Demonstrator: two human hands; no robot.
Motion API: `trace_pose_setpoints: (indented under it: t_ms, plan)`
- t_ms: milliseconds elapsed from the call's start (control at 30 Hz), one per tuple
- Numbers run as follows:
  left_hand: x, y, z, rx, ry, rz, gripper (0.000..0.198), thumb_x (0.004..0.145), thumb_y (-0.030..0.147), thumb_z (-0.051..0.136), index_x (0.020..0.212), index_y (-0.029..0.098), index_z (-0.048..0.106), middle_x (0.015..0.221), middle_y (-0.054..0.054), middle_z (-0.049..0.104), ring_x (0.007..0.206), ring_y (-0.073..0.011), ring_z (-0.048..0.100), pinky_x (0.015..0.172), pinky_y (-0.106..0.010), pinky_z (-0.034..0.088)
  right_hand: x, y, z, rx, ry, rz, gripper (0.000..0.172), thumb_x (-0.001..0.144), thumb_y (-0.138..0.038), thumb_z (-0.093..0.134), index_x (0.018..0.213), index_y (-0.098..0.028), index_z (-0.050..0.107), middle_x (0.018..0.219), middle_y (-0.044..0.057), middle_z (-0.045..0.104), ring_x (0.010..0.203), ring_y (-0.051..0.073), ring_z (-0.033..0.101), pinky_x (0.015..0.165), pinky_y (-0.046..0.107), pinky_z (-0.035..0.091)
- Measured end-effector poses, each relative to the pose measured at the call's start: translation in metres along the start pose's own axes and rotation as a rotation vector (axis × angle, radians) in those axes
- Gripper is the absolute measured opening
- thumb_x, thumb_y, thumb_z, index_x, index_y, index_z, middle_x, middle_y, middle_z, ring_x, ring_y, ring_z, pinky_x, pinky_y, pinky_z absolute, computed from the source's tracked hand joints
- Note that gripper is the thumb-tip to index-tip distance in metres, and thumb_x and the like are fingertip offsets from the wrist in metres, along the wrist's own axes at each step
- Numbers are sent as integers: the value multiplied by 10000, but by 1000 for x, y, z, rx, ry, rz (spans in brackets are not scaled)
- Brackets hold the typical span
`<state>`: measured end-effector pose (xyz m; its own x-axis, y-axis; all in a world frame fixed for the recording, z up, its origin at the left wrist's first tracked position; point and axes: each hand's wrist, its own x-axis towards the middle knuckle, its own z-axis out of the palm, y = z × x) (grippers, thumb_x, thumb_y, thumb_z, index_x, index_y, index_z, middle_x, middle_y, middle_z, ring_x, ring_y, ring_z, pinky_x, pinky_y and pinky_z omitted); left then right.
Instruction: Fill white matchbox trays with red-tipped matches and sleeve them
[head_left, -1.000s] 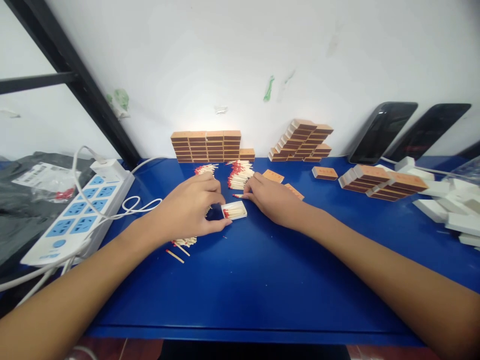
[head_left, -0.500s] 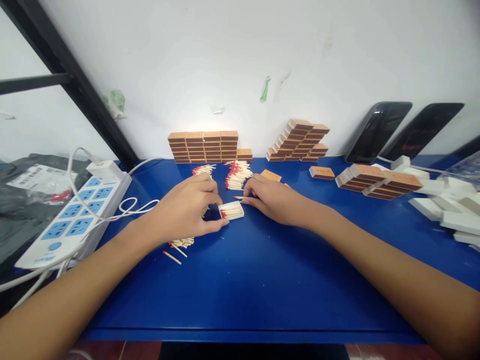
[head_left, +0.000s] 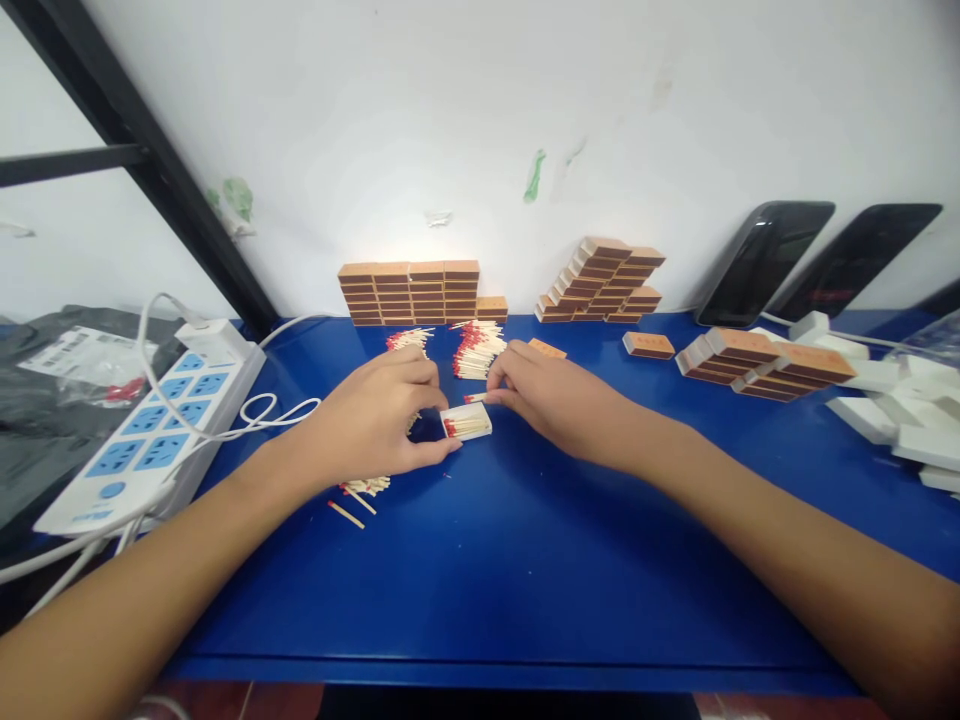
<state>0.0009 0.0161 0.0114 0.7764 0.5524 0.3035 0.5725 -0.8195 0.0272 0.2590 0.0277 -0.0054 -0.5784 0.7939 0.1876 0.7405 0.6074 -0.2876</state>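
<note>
My left hand grips the left end of a small white matchbox tray, thumb in front and fingers behind. Inside the tray lie several matches, red heads to the left. Just behind the tray's right end, my right hand pinches a match whose red head points left. A heap of matches lies beyond my right fingertips. Another heap sits behind my left hand, partly covered by it. Below the left wrist are more matches, some of them loose.
Closed matchboxes stand stacked along the wall, with further stacks at centre right and right. White trays pile up at far right near two phones. A power strip with white cables lies left on the blue table.
My right hand has shifted very slightly, its fingers drawn closer round the match. The left hand still holds the tray in place. The whole view has moved a little.
</note>
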Motion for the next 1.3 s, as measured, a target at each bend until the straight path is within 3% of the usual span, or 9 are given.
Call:
trace_pose_setpoints:
  t_ms: [200,467,667,867,1100,1300]
  plan:
    - [0,3,-1,4,15,22,297,947,440,759,956,148,813,902,-73,693,922,-252,621,871,-420,533,-1,-23,11,-75,-61,-35,41,1071,-188,603,1036,-190,623,1091,80,671,883,201,642,690,324,399]
    - [0,2,1,-10,15,13,287,935,438,777,952,153,811,887,-62,686,901,-244,614,852,-412,526,-6,-12,-7,22,-56,-80,71,1065,-217,601,1025,-190,654,1105,63,635,819,165,572,661,306,367]
    - [-1,2,2,-8,17,19,282,938,433,768,961,155,810,880,-60,678,910,-246,620,862,-414,520,-7,-15,-1,101,-113,-51,116,1071,-208,568,991,-182,647,1090,64,640,821,162,580,698,314,400]
    - [0,3,2,-14,30,32,280,946,437,760,954,160,799,894,-59,685,908,-241,621,888,-425,529,-7,-17,3,127,-16,-54,79,1018,-148,604,967,-191,648,1045,51,636,821,159,573,697,304,392]
    - [0,7,0,-39,12,33,280,959,432,743,934,158,794,882,-58,674,896,-234,613,857,-405,516,-8,-18,3,190,9,-70,80,1026,-164,625,982,-192,686,1012,41,624,848,161,579,718,304,398]
    - [0,9,-1,-55,-19,6,297,963,453,722,944,168,804,887,-60,681,902,-238,606,841,-406,506,-7,-13,-2,215,-95,-110,153,1037,-172,616,1018,-195,766,952,32,591,795,147,554,700,298,390]
